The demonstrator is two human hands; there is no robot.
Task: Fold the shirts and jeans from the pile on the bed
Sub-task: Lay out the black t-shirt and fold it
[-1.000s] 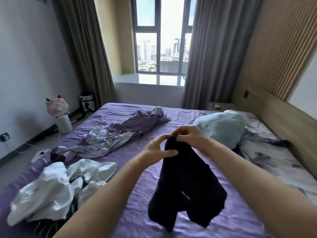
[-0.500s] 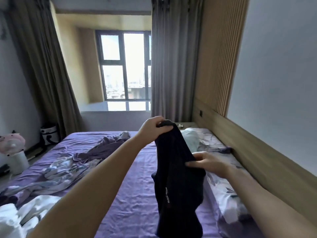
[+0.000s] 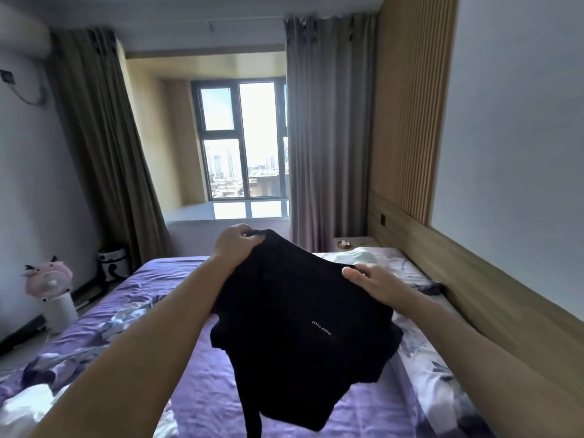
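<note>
Head view: black shirt (image 3: 297, 314), bunched a second ago, now spread between gripping left hand (image 3: 235, 245) and right hand (image 3: 373, 284), ready to lay flat.

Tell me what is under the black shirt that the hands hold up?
Under the black shirt lies the purple bed sheet. The left hand and right hand hold it up; the sheet directly beneath is covered.
</note>
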